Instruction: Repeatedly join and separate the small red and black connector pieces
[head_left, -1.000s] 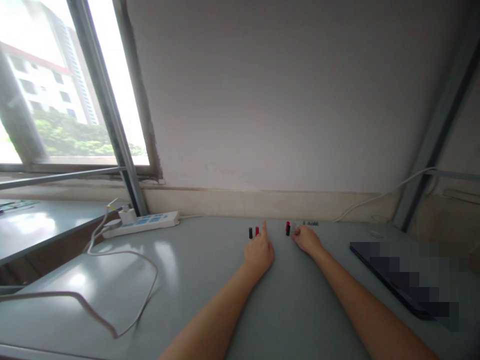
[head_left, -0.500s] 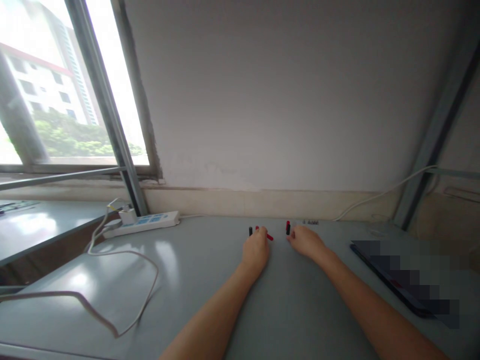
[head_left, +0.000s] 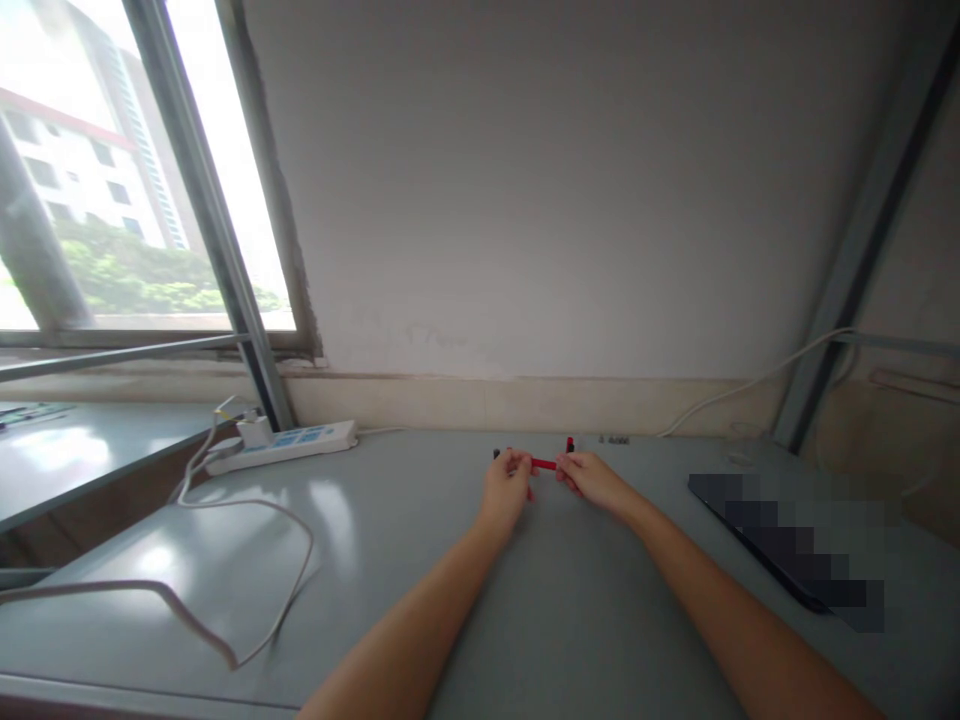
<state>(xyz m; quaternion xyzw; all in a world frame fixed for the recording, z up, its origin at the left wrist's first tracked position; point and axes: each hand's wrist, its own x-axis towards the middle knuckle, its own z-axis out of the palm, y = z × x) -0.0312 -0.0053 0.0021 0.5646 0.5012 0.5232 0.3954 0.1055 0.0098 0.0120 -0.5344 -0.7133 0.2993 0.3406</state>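
- The grey tabletop (head_left: pixel 360 560) has its front edge showing at the lower left, and it stretches broadly between the two forearms.
- A pale cable (head_left: pixel 90 588) loops across the left part, well apart from the left forearm, while a dark flat slab (head_left: pixel 787 545), partly pixelated, bounds the room to the right of the right forearm.
- The left hand (head_left: pixel 507 486) pinches one end of a thin red stick (head_left: pixel 544 464); the right hand (head_left: pixel 595 483) pinches the other end, fingers closed narrowly.
- The stick lies roughly level between the two sets of fingertips, its middle exposed.
- A black piece (head_left: pixel 496 454) shows just behind the left hand; a red piece (head_left: pixel 570 441) stands behind the right.
- Small dark pieces (head_left: pixel 615 440) sit near the back edge, by the wall (head_left: pixel 525 200).
- A power strip (head_left: pixel 300 440) lies farther left, near a metal post.
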